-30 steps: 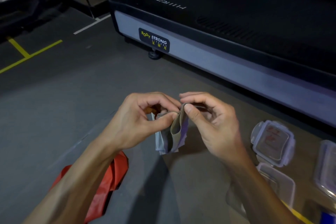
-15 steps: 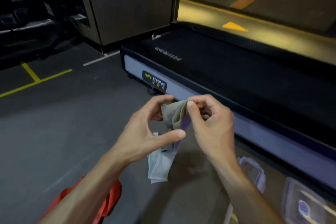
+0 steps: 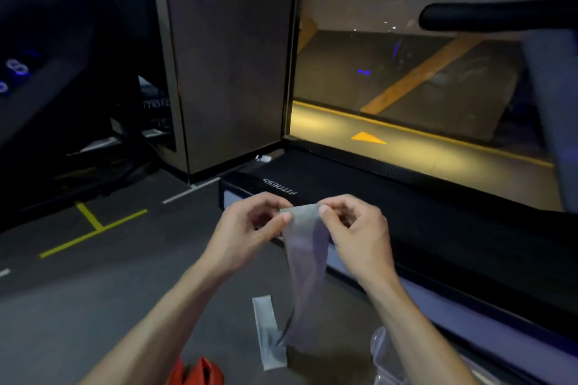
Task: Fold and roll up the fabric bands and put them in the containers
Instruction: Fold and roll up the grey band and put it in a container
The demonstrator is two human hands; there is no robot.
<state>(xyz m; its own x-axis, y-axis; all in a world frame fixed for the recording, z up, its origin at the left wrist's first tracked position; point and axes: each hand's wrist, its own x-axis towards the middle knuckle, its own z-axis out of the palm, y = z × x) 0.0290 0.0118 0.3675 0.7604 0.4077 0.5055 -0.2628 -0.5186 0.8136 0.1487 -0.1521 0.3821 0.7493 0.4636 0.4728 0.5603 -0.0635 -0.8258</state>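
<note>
Two hands (image 3: 308, 230) pinch band (image 3: 305, 272) before treadmill (image 3: 391, 197).

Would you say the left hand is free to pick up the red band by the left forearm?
Probably not yet: the left hand and right hand both pinch the grey band; the red band lies uncovered below.

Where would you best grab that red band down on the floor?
Only a bunched fold of the red band shows, at the bottom edge of the view beside the left forearm. I'd pinch that raised fold from above: it stands proud of the floor, giving fingers an edge. The rest is out of view.
</note>
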